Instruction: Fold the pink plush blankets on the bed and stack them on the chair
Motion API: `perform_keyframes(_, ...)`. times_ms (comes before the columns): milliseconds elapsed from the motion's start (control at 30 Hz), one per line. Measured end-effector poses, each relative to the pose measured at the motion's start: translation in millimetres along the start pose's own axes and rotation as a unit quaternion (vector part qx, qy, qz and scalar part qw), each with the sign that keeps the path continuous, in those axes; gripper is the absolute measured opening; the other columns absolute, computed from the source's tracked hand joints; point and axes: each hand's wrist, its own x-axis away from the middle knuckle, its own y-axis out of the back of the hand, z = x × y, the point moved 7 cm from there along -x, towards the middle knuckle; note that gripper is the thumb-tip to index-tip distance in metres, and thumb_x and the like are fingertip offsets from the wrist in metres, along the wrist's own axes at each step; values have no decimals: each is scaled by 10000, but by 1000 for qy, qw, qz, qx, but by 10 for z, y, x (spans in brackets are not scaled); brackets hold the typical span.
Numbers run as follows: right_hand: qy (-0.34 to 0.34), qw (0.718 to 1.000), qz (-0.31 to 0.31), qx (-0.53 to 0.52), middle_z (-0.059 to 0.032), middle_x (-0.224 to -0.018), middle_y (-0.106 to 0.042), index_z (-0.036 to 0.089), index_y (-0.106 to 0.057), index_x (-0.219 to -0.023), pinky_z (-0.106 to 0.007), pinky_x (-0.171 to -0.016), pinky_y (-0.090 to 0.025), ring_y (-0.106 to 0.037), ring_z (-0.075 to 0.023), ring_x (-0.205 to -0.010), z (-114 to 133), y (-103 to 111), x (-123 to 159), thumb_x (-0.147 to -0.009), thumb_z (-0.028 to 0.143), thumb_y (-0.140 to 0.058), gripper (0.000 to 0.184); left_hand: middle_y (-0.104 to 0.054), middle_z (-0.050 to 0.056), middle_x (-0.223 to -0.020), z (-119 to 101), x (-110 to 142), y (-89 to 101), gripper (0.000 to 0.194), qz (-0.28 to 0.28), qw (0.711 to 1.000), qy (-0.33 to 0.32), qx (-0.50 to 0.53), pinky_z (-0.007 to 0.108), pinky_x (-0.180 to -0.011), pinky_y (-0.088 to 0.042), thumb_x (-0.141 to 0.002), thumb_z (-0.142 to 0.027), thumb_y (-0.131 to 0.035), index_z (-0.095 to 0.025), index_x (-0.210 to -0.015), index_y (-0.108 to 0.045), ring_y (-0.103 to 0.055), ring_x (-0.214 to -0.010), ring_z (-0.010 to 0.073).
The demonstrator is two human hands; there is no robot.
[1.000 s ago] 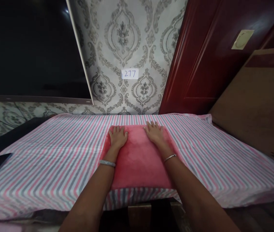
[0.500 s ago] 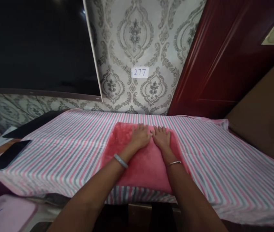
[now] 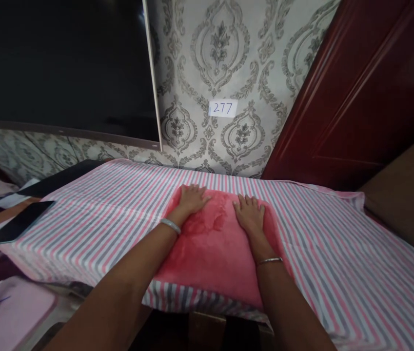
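A plush pinkish-red cloth, roughly rectangular, lies flat in front of me on a striped tablecloth. My left hand rests palm down near the cloth's far left corner, fingers spread. On its far right part lies my right hand, also palm down with the fingers apart. Between the two hands the pile shows darker brushed patches. Neither hand grips anything. A band is on each wrist.
A dark tablet-like slab lies at the table's left end. Behind the table are a large black screen, patterned wallpaper with a paper label reading 277, and a dark red door. A pink item sits lower left.
My left hand has slid left over the cloth, away from my right hand, leaving a darker patch in the pile. The right hand stays on the right part. The view has shifted slightly.
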Motion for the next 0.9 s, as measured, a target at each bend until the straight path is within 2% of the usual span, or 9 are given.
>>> perform_keyframes(100,-3,1000,6,-6,-88,-1633,-370,223,-394,-1572,-590,-1197,-204,-255,-307,-1514,2,2,-4,-1066,433,-243,568,-385,131,-1629,580,-2,18,651,9,995,94,40,666,-1217,-166,-1018,-553,-225,-229,-1561,-382,-306,-1522,332)
perform_keyframes(200,-9,1000,12,-5,-84,-1637,-363,230,-395,-1570,-578,-1197,-213,-255,-299,-1515,0,-5,-15,-1068,434,-239,564,-382,122,-1632,835,31,-38,654,10,991,117,58,625,-1211,-237,-1025,-492,-154,-204,-1589,-315,-324,-1516,308)
perform_keyframes(433,-7,1000,-1,7,-87,-1625,-383,237,-402,-1564,-579,-1192,-219,-278,-304,-1499,-4,-5,-12,-1066,436,-219,567,-385,106,-1633,792,58,-78,661,2,991,116,71,602,-1225,-217,-1018,-501,-158,-206,-1588,-316,-307,-1523,305)
perform_keyframes(633,0,1000,-14,-5,-109,-1615,-393,223,-419,-1554,-602,-1189,-199,-279,-314,-1493,-17,-19,-1,-1062,439,-218,574,-448,179,-1579,766,78,39,674,7,988,138,64,632,-1185,-270,-1015,-519,-226,-182,-1592,-309,-398,-1466,355)
perform_keyframes(700,-2,1000,-13,-10,-108,-1622,-381,224,-415,-1556,-602,-1193,-187,-277,-313,-1494,-24,-29,-5,-1065,447,-208,578,-412,210,-1593,700,113,162,702,-7,988,149,43,660,-1200,-208,-1010,-541,-260,-155,-1596,-300,-339,-1497,382)
perform_keyframes(767,-3,1000,-11,-10,-106,-1626,-375,226,-409,-1560,-601,-1196,-178,-269,-311,-1498,-27,-37,-9,-1067,455,-200,583,-345,218,-1628,502,198,334,708,-47,990,131,8,656,-1228,-115,-1014,-534,-273,-128,-1593,-302,-231,-1546,370)
perform_keyframes(833,-4,1000,-10,-7,-105,-1627,-374,228,-406,-1562,-599,-1196,-179,-265,-308,-1500,-25,-35,-10,-1067,460,-194,586,-314,205,-1647,146,363,465,682,-94,993,72,-18,623,-1252,-74,-1023,-509,-281,-121,-1582,-324,-182,-1566,337)
perform_keyframes(900,-5,1000,-13,-4,-103,-1624,-381,225,-412,-1558,-593,-1194,-192,-269,-307,-1498,-21,-20,-3,-1067,454,-194,584,-317,186,-1650,-287,608,459,667,-118,993,-7,-18,604,-1263,-77,-1021,-507,-319,-137,-1575,-344,-184,-1565,333)
